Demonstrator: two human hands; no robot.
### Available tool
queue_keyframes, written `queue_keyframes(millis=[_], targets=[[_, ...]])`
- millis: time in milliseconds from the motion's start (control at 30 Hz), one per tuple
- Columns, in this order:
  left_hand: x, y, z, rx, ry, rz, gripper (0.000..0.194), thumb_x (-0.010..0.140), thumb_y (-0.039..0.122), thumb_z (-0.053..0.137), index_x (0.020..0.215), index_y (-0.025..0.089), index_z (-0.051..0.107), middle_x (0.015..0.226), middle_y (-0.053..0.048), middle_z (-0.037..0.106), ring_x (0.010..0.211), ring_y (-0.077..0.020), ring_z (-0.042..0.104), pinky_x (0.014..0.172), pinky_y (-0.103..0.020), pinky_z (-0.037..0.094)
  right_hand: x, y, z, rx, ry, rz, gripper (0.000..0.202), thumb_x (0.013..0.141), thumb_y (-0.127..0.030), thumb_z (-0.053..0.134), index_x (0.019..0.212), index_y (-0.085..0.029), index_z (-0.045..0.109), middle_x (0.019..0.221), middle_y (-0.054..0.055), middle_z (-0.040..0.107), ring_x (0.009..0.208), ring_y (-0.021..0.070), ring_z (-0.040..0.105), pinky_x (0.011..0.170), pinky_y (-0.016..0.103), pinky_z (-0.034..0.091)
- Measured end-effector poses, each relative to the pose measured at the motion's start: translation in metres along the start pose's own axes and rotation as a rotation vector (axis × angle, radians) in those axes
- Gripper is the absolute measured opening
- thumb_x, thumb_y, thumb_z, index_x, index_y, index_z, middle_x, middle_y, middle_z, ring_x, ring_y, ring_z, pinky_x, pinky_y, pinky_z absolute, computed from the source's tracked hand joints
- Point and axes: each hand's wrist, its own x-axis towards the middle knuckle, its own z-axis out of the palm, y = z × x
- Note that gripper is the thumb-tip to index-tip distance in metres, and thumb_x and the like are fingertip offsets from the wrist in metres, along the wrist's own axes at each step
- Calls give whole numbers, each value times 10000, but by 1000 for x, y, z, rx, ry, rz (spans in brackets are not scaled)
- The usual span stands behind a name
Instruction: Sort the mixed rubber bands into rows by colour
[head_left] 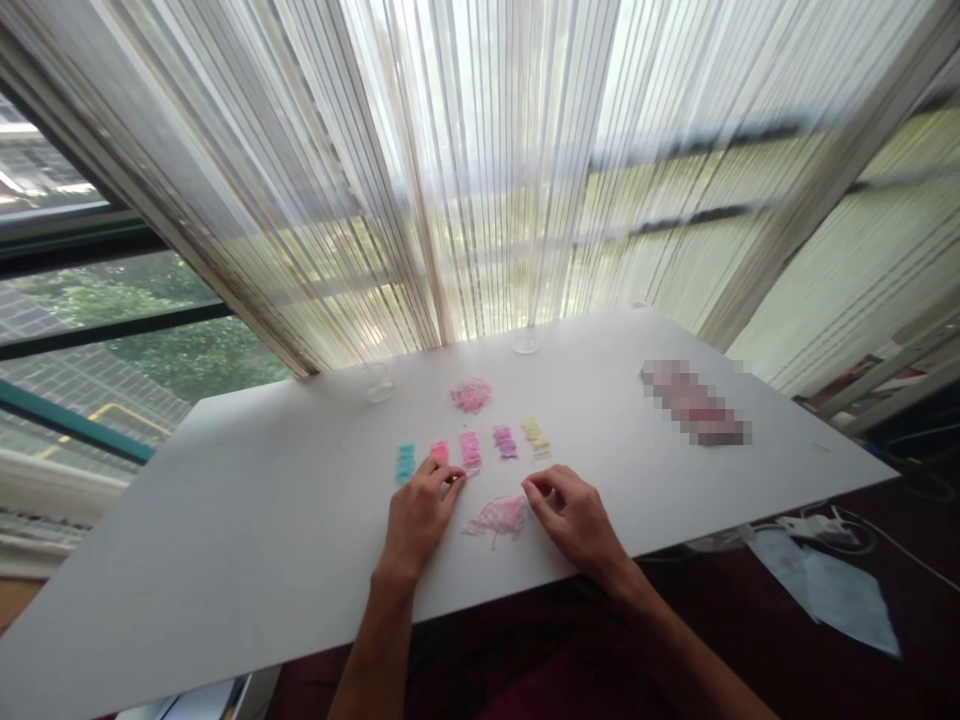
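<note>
My left hand (424, 505) is closed in a pinch at the lower end of a light pink row of small strips (470, 450), with a short pale pink strip (472, 473) at its fingertips. Thumb and forefinger of my right hand (574, 508) are pressed together beside a loose heap of pink strips (502, 515); whatever they hold is too small to make out. Turquoise strips (406, 462), bright pink strips (439, 451), purple strips (505, 442) and yellow strips (535, 438) form further short rows. My left hand partly covers the bright pink row.
A mixed pink and bluish heap (471, 394) lies farther back on the white table (262, 530). Two clear, shallow objects, one a round dish (526, 344), stand near the window edge. A blurred-out reddish item (694, 403) lies at right. String curtains (480, 200) hang behind.
</note>
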Motion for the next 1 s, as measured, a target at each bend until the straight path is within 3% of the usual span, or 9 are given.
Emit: queue_keyframes(millis=[367,533,733,1000], targets=[[-4,0,0,-43,5,24,167,971,285,576,1019,236,729,1042,-28,684,822,-149,660,744,-255,506,0,0,0,-8,-9,-19,174,951,-280,567,833,-217,678,784,47,668,732,193,619,676,309,524],[5,16,-2,-4,-1,60,141,955,265,620,1021,249,744,1003,-10,686,806,-141,665,710,-232,491,1,0,1,-12,3,-5,171,945,-278,571,836,-215,686,794,47,669,736,195,620,664,305,520],[24,43,6,61,-94,109,168,973,286,606,1024,254,762,1069,-21,700,882,-166,691,702,-239,487,0,1,2,4,49,38,168,944,-277,572,848,-210,693,815,51,684,703,188,608,633,302,513],[24,46,12,35,-49,83,183,974,317,611,1047,255,766,1035,-21,710,869,-160,692,699,-236,480,0,2,2,5,62,47,165,946,-273,570,863,-205,696,818,57,683,730,194,618,655,303,522]])
